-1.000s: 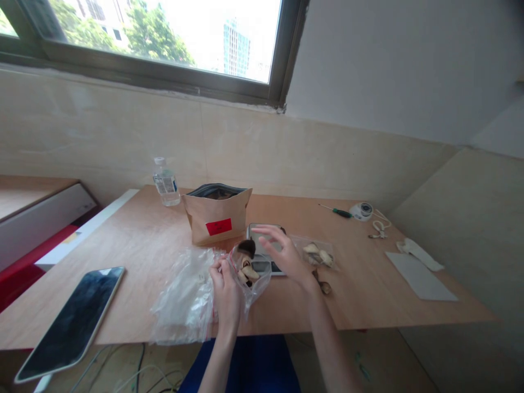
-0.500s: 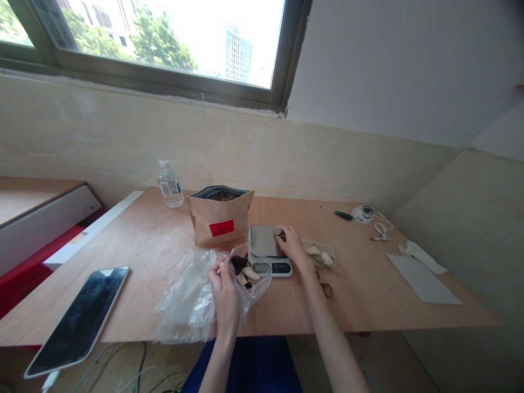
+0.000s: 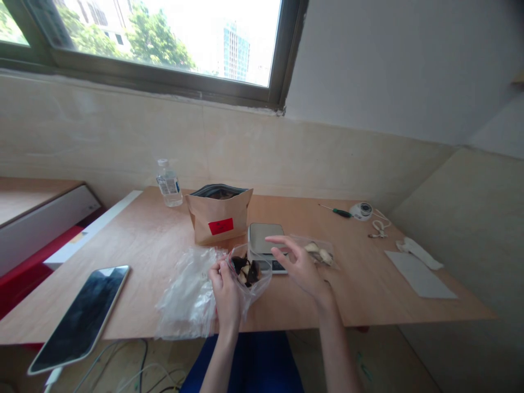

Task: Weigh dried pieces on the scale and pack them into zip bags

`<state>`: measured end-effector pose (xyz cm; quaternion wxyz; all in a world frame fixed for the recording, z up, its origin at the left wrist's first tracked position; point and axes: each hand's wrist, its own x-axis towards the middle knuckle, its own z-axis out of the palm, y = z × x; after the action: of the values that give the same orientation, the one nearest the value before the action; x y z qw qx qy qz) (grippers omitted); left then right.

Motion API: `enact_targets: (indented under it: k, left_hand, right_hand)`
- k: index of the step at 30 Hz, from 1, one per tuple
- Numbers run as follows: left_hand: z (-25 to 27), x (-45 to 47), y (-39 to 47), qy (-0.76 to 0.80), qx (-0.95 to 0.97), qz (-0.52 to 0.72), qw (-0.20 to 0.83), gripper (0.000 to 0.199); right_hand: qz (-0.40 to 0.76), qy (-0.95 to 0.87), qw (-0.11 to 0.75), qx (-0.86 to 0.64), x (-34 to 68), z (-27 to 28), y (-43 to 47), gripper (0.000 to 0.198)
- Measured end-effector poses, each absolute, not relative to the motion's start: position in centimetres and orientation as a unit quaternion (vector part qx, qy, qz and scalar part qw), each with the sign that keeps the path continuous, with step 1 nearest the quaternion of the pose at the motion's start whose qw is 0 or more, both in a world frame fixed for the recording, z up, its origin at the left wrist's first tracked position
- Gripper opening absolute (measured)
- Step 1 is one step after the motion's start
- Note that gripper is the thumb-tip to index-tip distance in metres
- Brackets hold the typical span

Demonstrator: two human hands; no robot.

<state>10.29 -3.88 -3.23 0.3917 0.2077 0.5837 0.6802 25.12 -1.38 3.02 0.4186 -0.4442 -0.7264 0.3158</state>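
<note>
My left hand [image 3: 224, 289] pinches the edge of a clear zip bag [image 3: 262, 284], which stands with its mouth spread. Dark brown and cream pieces [image 3: 248, 273] that look like dried mushrooms lie inside it. My right hand [image 3: 301, 265] is empty, its fingers apart, above the front right of a digital kitchen scale [image 3: 262, 234]. No piece shows on the visible part of the scale's plate. Beyond that hand lies another clear bag [image 3: 321, 254] with pale pieces in it. The right forearm mostly hides something small and brown on the table.
Behind the scale's left side stands an open brown paper pouch [image 3: 219, 218] with a red label. Flat clear bags [image 3: 188, 295] lie to the left, near a tablet [image 3: 82, 316] and a water bottle [image 3: 169, 185]. A screwdriver [image 3: 341, 213], a white camera [image 3: 361, 211] and white paper [image 3: 420, 275] are at right.
My right hand has left the scale plate, come nearer and opened. The dark piece it held is gone from its fingers, and more dark pieces show in the zip bag.
</note>
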Motion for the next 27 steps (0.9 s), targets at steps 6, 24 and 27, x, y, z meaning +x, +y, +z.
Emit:
enact_targets:
  k: [6, 24, 27]
  left_hand:
    - [-3.0, 10.4, -4.1, 0.577, 0.166, 0.689, 0.406, 0.030]
    - [-2.6, 9.5, -5.3, 0.547, 0.185, 0.720, 0.385, 0.037]
    - [-2.5, 9.7, -5.2, 0.538, 0.186, 0.717, 0.402, 0.037]
  right_hand:
    - [0.317, -0.742, 0.329, -0.490, 24.4, 1.2, -5.0, 0.029]
    - [0.292, -0.753, 0.374, -0.457, 20.8, 0.7, -6.7, 0.019]
    - [0.294, -0.750, 0.379, -0.455, 21.2, 1.0, -7.0, 0.013]
